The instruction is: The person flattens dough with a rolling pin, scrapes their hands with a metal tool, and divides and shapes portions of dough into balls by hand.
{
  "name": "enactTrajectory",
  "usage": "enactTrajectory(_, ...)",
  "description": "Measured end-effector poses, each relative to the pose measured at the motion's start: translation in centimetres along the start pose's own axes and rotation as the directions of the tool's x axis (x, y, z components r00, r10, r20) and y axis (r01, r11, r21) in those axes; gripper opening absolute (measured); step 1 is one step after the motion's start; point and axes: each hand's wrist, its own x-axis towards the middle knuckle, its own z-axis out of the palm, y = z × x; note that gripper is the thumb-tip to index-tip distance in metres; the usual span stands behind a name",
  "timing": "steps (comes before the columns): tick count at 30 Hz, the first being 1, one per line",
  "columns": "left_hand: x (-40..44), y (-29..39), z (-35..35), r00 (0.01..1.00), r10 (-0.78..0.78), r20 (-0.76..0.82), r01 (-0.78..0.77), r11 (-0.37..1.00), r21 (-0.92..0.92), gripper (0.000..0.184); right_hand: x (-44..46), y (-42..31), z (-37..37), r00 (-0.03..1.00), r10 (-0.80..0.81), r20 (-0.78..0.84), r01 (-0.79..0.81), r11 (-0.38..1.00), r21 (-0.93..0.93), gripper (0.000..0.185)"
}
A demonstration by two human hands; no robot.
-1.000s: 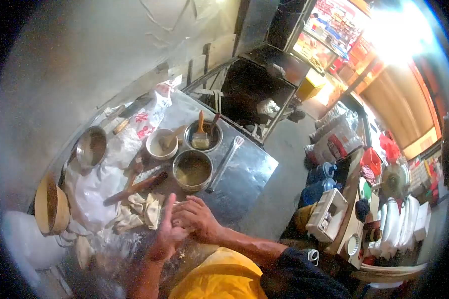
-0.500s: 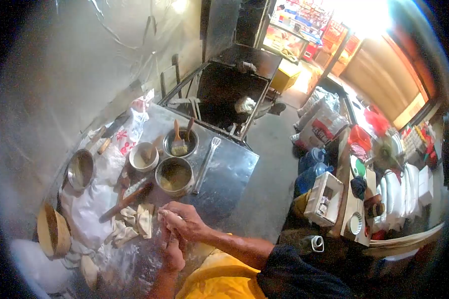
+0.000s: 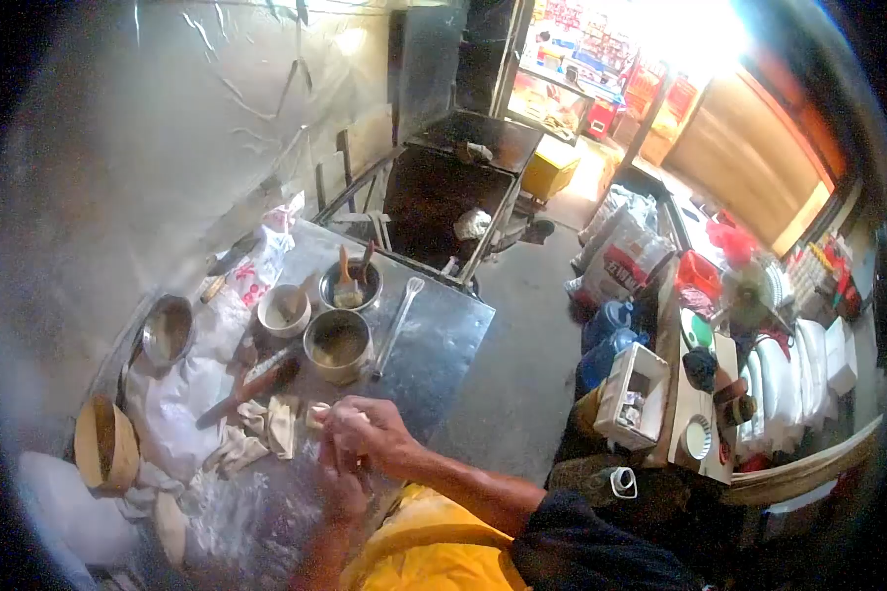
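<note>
Now the person's bare right hand point(image 3: 376, 433) and bare left hand point(image 3: 345, 488) are bunched together on the near side of a round grey metal pot of yellowish-brown mixture point(image 3: 337, 376). A second ago the left hand stood almost flat against the right, its fingers straight; it has since curled in, nearer the person than the right. The right hand's fingers are bent closed, and a small off-white lump of dough point(image 3: 317, 414) shows at their tips, apparently pinched there. Whether the left hand grips anything cannot be told. The change suggests that flat pressing has given way to finger work. Left of the pot and nearer the person, folded off-white strips of dough point(image 3: 282, 426) lie on a floury grey worktop point(image 3: 256, 512). A brown wooden rolling pin point(image 3: 256, 388) lies left of the pot; beyond it stands a dark metal pot point(image 3: 368, 306) holding a wooden-handled brush point(image 3: 345, 288).
</note>
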Motion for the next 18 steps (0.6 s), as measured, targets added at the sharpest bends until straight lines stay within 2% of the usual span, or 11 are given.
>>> enactTrajectory(2,-0.2,-0.1,0.1,0.997,0.057,0.051,-0.063,0.989,0.134,0.059,0.9,3.2,-0.5,0.998,0.05,-0.036,-0.043,0.986,0.158,0.034)
enactTrajectory(3,-0.3,0.6,0.6,0.995,0.069,0.075,-0.084,0.975,0.207,0.056,0.8,2.8,-0.3,0.998,0.043,-0.035,-0.037,0.987,0.155,0.034)
enactTrajectory(5,-0.4,-1.4,-0.6,0.993,0.092,0.073,-0.093,0.995,0.02,0.061,0.3,2.0,0.1,0.998,0.031,-0.055,-0.023,0.989,0.146,0.037)
enactTrajectory(6,-0.4,-0.1,0.0,0.995,0.077,0.065,-0.074,0.996,-0.04,0.06,-0.3,0.6,0.1,0.997,-0.08,0.014,0.079,0.996,0.028,0.038)
enactTrajectory(7,-0.4,1.3,0.5,0.996,0.062,0.057,-0.056,0.993,-0.101,0.059,-0.5,0.9,0.1,0.997,-0.073,0.014,0.073,0.997,0.029,0.038)
enactTrajectory(9,-0.8,0.5,0.3,0.998,0.034,0.052,-0.031,0.998,-0.048,0.059,-0.8,1.4,0.3,1.0,-0.005,0.0,0.005,0.995,0.1,0.039)
enactTrajectory(10,-0.9,0.2,0.3,0.998,0.026,0.049,-0.024,0.999,-0.03,0.059,-0.6,1.6,0.8,0.995,-0.023,-0.096,0.038,0.988,0.148,0.039)
enactTrajectory(13,-1.0,-0.1,0.4,0.997,0.068,0.046,-0.068,0.998,0.01,0.061,-0.2,1.7,0.7,0.997,0.02,-0.075,-0.005,0.98,0.199,0.04)
enactTrajectory(14,-0.9,-0.1,0.4,0.996,0.071,0.046,-0.071,0.997,0.003,0.061,-0.2,1.8,0.6,0.998,0.013,-0.069,-0.004,0.992,0.125,0.041)
enactTrajectory(17,-0.6,0.1,-0.1,0.995,0.097,0.032,-0.099,0.993,0.061,0.063,-0.5,1.6,1.7,0.986,0.021,-0.168,0.009,0.984,0.178,0.042)
enactTrajectory(18,-0.1,0.0,-0.5,0.992,0.118,0.035,-0.121,0.986,0.115,0.063,-0.1,2.3,1.3,0.992,0.033,-0.122,-0.01,0.984,0.18,0.041)
